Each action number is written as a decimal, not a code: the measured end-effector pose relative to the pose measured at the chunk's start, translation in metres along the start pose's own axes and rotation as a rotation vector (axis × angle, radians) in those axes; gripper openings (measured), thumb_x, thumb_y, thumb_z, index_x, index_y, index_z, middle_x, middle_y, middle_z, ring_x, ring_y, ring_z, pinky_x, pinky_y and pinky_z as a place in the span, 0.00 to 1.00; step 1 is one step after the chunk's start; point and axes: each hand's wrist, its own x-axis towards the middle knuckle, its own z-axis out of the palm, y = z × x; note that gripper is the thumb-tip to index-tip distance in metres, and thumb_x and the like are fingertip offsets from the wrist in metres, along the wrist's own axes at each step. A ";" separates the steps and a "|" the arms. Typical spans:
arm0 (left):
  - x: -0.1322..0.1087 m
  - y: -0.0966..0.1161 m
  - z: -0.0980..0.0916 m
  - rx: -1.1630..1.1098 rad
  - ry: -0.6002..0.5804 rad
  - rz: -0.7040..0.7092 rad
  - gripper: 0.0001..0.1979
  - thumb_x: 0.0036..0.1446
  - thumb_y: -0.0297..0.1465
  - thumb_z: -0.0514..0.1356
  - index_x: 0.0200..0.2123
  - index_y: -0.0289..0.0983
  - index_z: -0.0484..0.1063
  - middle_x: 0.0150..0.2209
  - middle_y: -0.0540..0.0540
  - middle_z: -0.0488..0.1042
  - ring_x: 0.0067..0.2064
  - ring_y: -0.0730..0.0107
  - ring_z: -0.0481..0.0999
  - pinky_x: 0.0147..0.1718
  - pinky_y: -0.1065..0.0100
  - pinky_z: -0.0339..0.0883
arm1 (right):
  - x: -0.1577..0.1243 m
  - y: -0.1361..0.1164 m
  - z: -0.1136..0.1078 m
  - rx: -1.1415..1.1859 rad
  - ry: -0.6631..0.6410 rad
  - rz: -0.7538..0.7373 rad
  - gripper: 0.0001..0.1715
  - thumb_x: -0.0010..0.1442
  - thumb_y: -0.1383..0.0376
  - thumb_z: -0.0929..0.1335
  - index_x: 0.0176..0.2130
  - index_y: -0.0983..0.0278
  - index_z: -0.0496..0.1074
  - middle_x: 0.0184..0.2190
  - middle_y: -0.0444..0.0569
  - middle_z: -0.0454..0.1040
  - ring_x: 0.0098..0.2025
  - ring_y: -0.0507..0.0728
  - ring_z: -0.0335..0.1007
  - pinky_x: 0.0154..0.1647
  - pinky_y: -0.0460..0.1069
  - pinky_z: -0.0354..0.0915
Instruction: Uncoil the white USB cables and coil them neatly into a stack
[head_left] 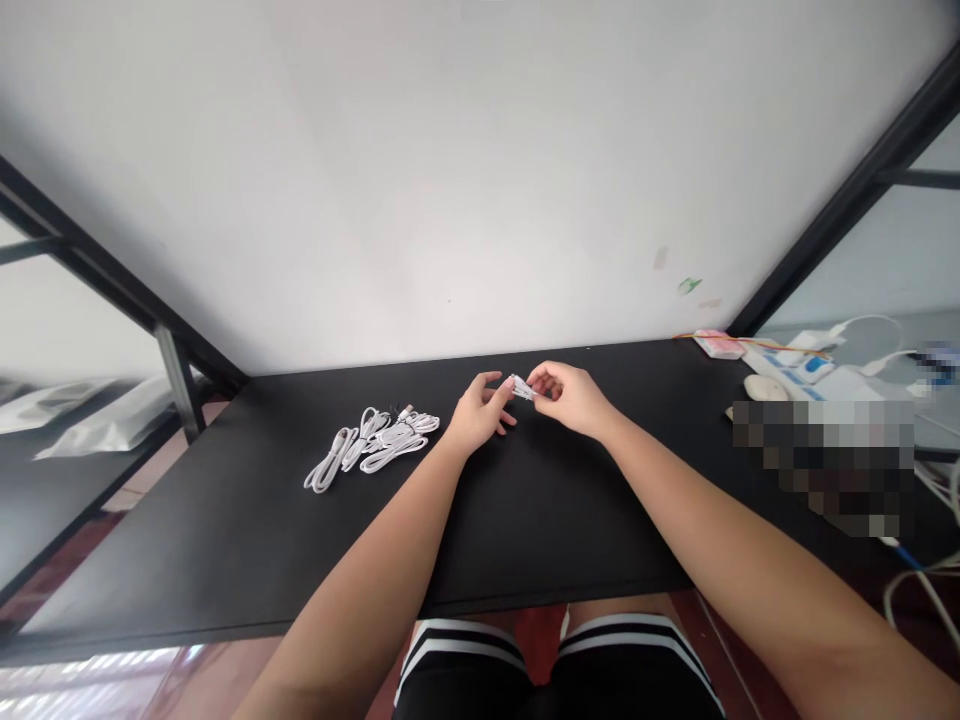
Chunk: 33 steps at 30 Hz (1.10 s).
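Note:
Over the middle of the black table, a small white cable bundle (523, 388) sits between my two hands. The thumb of my left hand (477, 412) presses against the bundle's left end, while its other fingers are partly spread. My right hand (571, 396) pinches the right end with thumb and curled fingers. To the left of my left hand lies a group of coiled white cables (390, 438), several of them tied with dark ties; one plug end points up.
The black table (247, 520) meets a white wall (450, 200). A power strip (810, 370), a white mouse (765, 388) and a blurred-out object (825, 460) are at the right, with loose wires. Clear plastic packets (135, 415) lie on the surface beyond the left frame.

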 end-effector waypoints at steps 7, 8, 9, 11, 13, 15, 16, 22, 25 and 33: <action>-0.004 0.004 0.003 -0.134 -0.121 0.023 0.18 0.58 0.43 0.65 0.39 0.32 0.71 0.26 0.47 0.75 0.25 0.71 0.78 0.26 0.70 0.74 | -0.011 0.003 0.020 -0.019 0.049 -0.192 0.19 0.54 0.72 0.69 0.46 0.61 0.74 0.42 0.49 0.74 0.41 0.55 0.73 0.41 0.49 0.69; -0.004 0.004 0.003 -0.150 -0.111 0.022 0.16 0.58 0.40 0.65 0.39 0.32 0.71 0.25 0.47 0.75 0.26 0.71 0.78 0.26 0.70 0.74 | -0.011 0.005 0.019 -0.024 0.069 -0.181 0.20 0.55 0.70 0.70 0.48 0.61 0.74 0.44 0.50 0.74 0.43 0.56 0.73 0.42 0.50 0.69; -0.004 0.004 0.002 -0.165 -0.103 0.021 0.15 0.59 0.38 0.65 0.40 0.32 0.71 0.25 0.48 0.75 0.26 0.72 0.77 0.27 0.70 0.74 | -0.011 0.006 0.018 -0.027 0.084 -0.155 0.20 0.55 0.68 0.71 0.49 0.61 0.74 0.45 0.51 0.74 0.43 0.56 0.73 0.42 0.51 0.69; -0.003 0.003 0.002 -0.184 -0.097 0.025 0.11 0.60 0.35 0.63 0.40 0.33 0.70 0.25 0.48 0.75 0.25 0.73 0.77 0.27 0.71 0.73 | -0.011 0.010 0.013 -0.027 0.062 -0.077 0.17 0.56 0.61 0.73 0.46 0.61 0.75 0.43 0.50 0.76 0.39 0.56 0.73 0.39 0.51 0.69; -0.002 0.004 0.002 -0.187 -0.101 0.030 0.09 0.61 0.33 0.62 0.39 0.33 0.70 0.25 0.48 0.75 0.26 0.73 0.77 0.27 0.71 0.73 | -0.012 0.012 0.009 -0.006 -0.014 0.004 0.16 0.57 0.55 0.73 0.43 0.61 0.76 0.37 0.48 0.78 0.33 0.54 0.72 0.35 0.50 0.68; -0.002 0.004 0.002 -0.181 -0.106 0.031 0.06 0.61 0.31 0.60 0.38 0.33 0.69 0.26 0.47 0.75 0.26 0.73 0.77 0.29 0.70 0.73 | -0.012 0.013 0.007 0.020 -0.084 0.045 0.17 0.59 0.52 0.72 0.42 0.60 0.77 0.33 0.46 0.78 0.30 0.53 0.71 0.32 0.49 0.67; -0.003 0.004 0.002 -0.180 -0.104 0.032 0.05 0.60 0.30 0.60 0.38 0.33 0.69 0.26 0.47 0.76 0.27 0.73 0.77 0.29 0.70 0.73 | -0.013 0.013 0.007 0.035 -0.103 0.049 0.17 0.60 0.52 0.71 0.42 0.60 0.77 0.32 0.46 0.79 0.29 0.53 0.70 0.32 0.48 0.66; -0.004 0.005 0.005 -0.213 -0.058 0.047 0.14 0.59 0.29 0.59 0.49 0.36 0.63 0.29 0.48 0.78 0.27 0.71 0.78 0.30 0.67 0.73 | -0.013 0.013 0.013 0.130 -0.121 0.042 0.18 0.58 0.56 0.73 0.47 0.60 0.76 0.35 0.45 0.80 0.28 0.51 0.70 0.31 0.47 0.65; -0.003 0.004 0.005 -0.182 -0.074 0.053 0.19 0.60 0.31 0.60 0.53 0.36 0.63 0.31 0.47 0.79 0.30 0.70 0.79 0.33 0.66 0.74 | -0.013 0.015 0.013 0.124 -0.109 0.039 0.18 0.58 0.57 0.73 0.48 0.60 0.76 0.33 0.44 0.80 0.27 0.51 0.69 0.30 0.46 0.64; -0.003 0.002 0.001 0.262 0.018 0.094 0.19 0.63 0.49 0.57 0.38 0.39 0.70 0.24 0.50 0.76 0.20 0.75 0.72 0.22 0.74 0.64 | -0.012 0.017 0.013 0.038 -0.059 -0.027 0.10 0.62 0.61 0.71 0.44 0.58 0.79 0.35 0.45 0.80 0.30 0.52 0.70 0.33 0.48 0.64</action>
